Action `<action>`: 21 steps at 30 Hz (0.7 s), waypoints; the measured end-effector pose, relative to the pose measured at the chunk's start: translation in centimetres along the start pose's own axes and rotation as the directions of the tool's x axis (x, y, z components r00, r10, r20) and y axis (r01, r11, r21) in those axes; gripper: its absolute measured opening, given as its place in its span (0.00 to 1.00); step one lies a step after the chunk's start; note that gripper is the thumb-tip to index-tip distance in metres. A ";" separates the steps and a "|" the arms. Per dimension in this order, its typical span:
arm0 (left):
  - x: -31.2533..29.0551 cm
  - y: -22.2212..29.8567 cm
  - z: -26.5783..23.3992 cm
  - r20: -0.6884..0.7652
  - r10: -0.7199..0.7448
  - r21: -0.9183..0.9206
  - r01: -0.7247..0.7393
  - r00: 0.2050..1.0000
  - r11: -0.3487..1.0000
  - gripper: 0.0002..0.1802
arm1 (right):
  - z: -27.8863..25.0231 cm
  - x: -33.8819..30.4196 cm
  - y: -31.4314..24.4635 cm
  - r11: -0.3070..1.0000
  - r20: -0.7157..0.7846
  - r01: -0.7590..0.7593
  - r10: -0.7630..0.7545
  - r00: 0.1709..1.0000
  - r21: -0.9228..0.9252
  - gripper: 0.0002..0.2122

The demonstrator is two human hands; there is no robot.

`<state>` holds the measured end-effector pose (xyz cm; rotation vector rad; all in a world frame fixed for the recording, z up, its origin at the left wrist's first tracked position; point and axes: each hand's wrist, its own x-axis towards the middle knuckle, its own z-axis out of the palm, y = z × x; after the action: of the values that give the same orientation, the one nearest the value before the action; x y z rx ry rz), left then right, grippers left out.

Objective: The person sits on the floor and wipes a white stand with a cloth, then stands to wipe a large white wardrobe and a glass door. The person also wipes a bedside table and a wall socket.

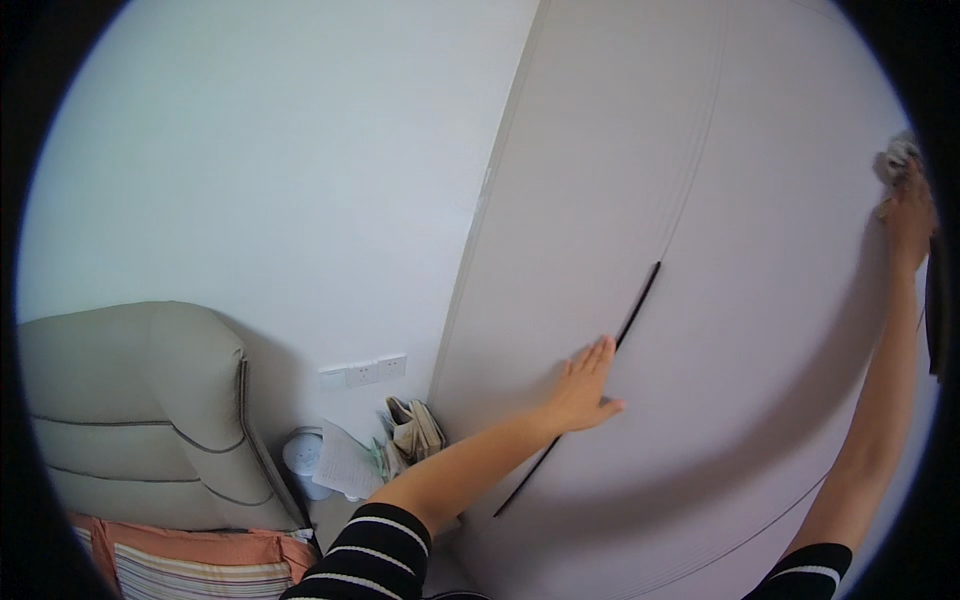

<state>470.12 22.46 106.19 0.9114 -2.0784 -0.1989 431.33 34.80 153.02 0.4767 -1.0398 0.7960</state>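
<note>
A pale wardrobe door (790,200) with a long black handle (640,305) fills the middle and right. My left hand (585,390) lies flat across the handle's middle, palm to the door, with fingers stretched and thumb apart. Far off at the upper right, my raised right hand (908,220) presses a crumpled grey cloth (899,155) against the door surface. The cloth is bunched at the fingertips, and part of it is lost at the dark rim of the picture.
On the left stands a grey padded headboard (130,400) with an orange and striped pillow (200,570) below. Between bed and wardrobe are papers (348,462), a white round container (302,455) and a stack of books (415,430). Wall sockets (363,373) sit above them.
</note>
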 end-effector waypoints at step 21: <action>-0.4 -5.3 -2.6 0.088 0.118 0.080 -0.125 0.989 0.989 0.49 | -0.8 1.3 -25.6 0.996 0.105 0.066 -0.073 0.992 0.065 0.26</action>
<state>475.10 19.34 105.30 0.8355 -2.2265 -0.0855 451.88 19.55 154.17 0.6110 -1.0947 0.7486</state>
